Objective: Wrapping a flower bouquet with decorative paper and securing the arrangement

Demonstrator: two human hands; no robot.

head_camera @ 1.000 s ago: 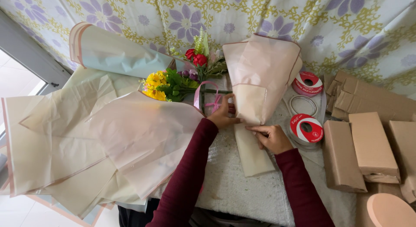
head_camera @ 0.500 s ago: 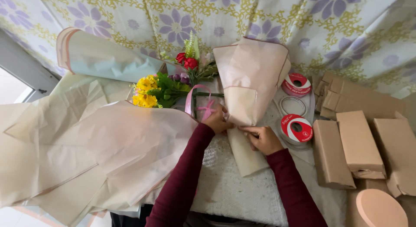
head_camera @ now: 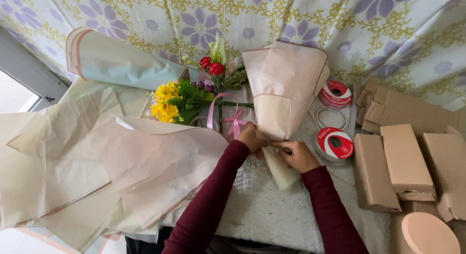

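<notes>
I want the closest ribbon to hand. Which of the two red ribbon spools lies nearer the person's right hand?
The lower spool, just beside the right hand. The other spool lies farther up the table, next to the wide top of the paper cone.

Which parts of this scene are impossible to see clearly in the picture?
- Head view: inside of the pale pink paper cone wrap, hidden by its own folds.
- Left hand fingertips, tucked behind the wrap.
- Round peach box, cut by the bottom edge.
- Flower stems under the pink ribbon, too small.

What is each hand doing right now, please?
Left hand: closed, pinching the neck of the pink paper cone.
Right hand: closed on the cone's lower stem.
</notes>
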